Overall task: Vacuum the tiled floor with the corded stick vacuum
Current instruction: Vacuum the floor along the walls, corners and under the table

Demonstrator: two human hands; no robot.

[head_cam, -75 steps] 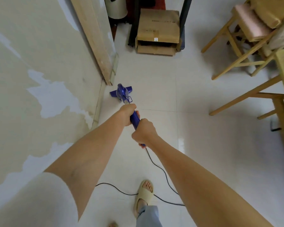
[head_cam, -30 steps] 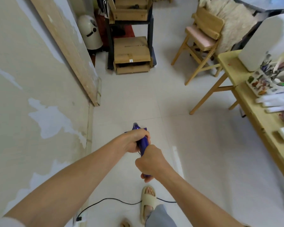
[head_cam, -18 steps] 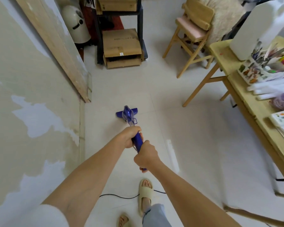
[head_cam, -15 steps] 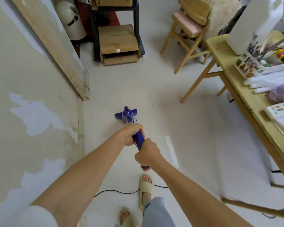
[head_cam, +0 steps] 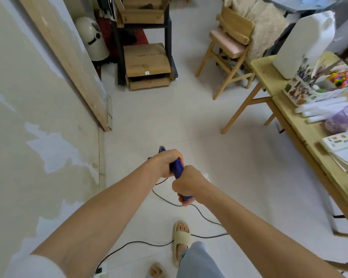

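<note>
Floor [head_cam: 159, 121] of pale tiles fills the room, running between a patchy wall [head_cam: 28, 117] on the left and a wooden bench [head_cam: 301, 137] on the right. A wooden plank [head_cam: 68, 63] leans against the wall, and behind it a black shelf unit [head_cam: 167, 37] holds cardboard boxes [head_cam: 147, 61]. A wooden chair [head_cam: 229, 49] stands near the bench's far end.

Both arms reach forward from the person, nearly straight, meeting over the middle of the floor. The left hand [head_cam: 165, 163] sits farther out, fingers wrapped round the upper part of the blue stick vacuum [head_cam: 178, 169]. The right hand [head_cam: 186, 182] clamps the handle just behind it, closer to the body, knuckles up, with the handle's end poking out under the fist. Most of the vacuum is hidden by the two hands; only a bit of its body shows beyond the left hand.

A black cord [head_cam: 199, 211] drops from the handle and loops across the tiles, passing a foot in a beige slipper [head_cam: 181, 237].
</note>
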